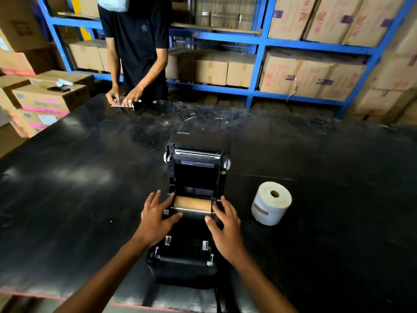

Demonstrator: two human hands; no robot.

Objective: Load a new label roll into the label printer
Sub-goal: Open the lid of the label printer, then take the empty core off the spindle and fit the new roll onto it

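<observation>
A black label printer (191, 263) stands on the dark table in front of me, its lid (197, 168) swung up and away. Inside the open bay lies a brown cardboard core (191, 202) on the spindle. My left hand (156, 216) rests on the printer's left side by the core, fingers spread. On the right side sits my right hand (225, 224), fingers also apart and thumb reaching inward. Neither hand holds anything. A new white label roll (272, 205) stands on end on the table, to the right of the printer.
Another person (135, 53) stands at the far side of the black table (79, 188), handling a small white item (123, 103). Cardboard boxes (45, 98) are stacked at the left. Blue shelving (259, 39) full of cartons runs along the back.
</observation>
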